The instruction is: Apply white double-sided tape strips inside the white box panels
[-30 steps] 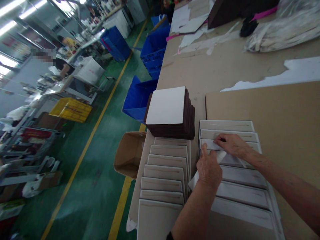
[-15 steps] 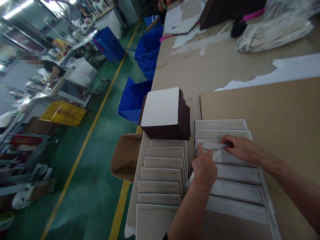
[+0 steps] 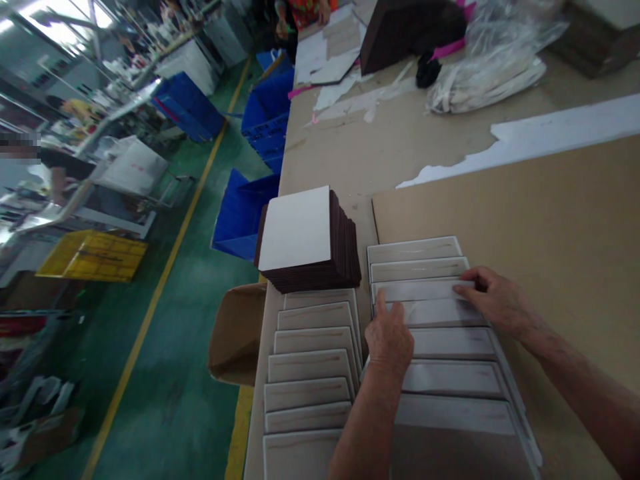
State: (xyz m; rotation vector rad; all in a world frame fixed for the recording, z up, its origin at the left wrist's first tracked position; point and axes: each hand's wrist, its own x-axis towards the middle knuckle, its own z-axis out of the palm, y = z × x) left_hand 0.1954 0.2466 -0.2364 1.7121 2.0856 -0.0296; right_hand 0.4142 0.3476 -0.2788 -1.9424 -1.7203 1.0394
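Overlapping pale panels lie in a stepped row point(image 3: 450, 383), each showing a band along its far edge. Across the third panel from the far end lies a thin white strip point(image 3: 430, 289). My left hand point(image 3: 390, 337) rests on the strip's left end, its index finger stretched out and apart from the thumb. At the right end, my right hand point(image 3: 500, 300) is closed, thumb and index finger pinching the strip's edge. Under the left palm the panels are hidden.
A second stepped row of panels point(image 3: 307, 367) lies to the left, below a stack of dark-edged boards point(image 3: 295, 230). Off the table's left edge stand a cardboard box point(image 3: 237, 333) and blue bins point(image 3: 240, 213). Plastic-wrapped material point(image 3: 485, 83) lies at the back.
The strip now lies flatter along the panel. My right hand has shifted toward the panel's right edge, while my left index finger stays at the left end. The camera view has turned slightly right.
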